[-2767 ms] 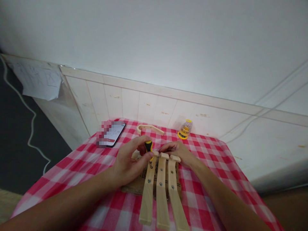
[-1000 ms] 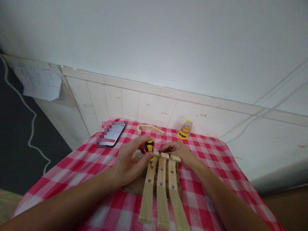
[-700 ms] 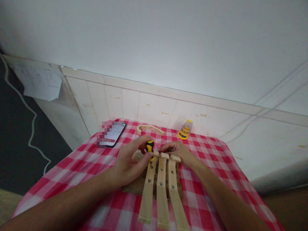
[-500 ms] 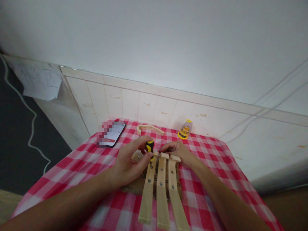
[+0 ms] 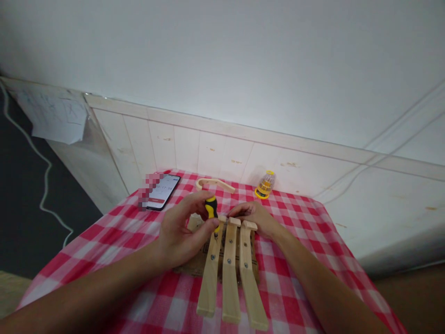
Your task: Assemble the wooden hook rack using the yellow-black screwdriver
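My left hand (image 5: 184, 228) is closed on a small yellow-and-black screwdriver (image 5: 211, 207), thumb and fingers around its handle. The screwdriver leans slightly, its tip at the upper screw of the left wooden hook (image 5: 209, 278). Beside that hook lie a middle wooden hook (image 5: 231, 283) and a right wooden hook (image 5: 252, 287), each with screws in it. All three rest across a brown board (image 5: 194, 266). My right hand (image 5: 257, 217) curls at the far ends of the hooks, closed, its fingertips partly hidden behind them.
Another curved wooden hook (image 5: 217, 182) lies toward the wall. A phone (image 5: 163, 191) lies at the back left, and a yellow-based clear bit holder (image 5: 264, 185) stands at the back right. The checkered tablecloth (image 5: 295, 278) reaches the white panelled wall (image 5: 187, 146).
The whole view has shifted slightly. My left hand's grip on the screwdriver has turned a little, and the handle leans more to the left. My right hand stays at the hooks' far ends.
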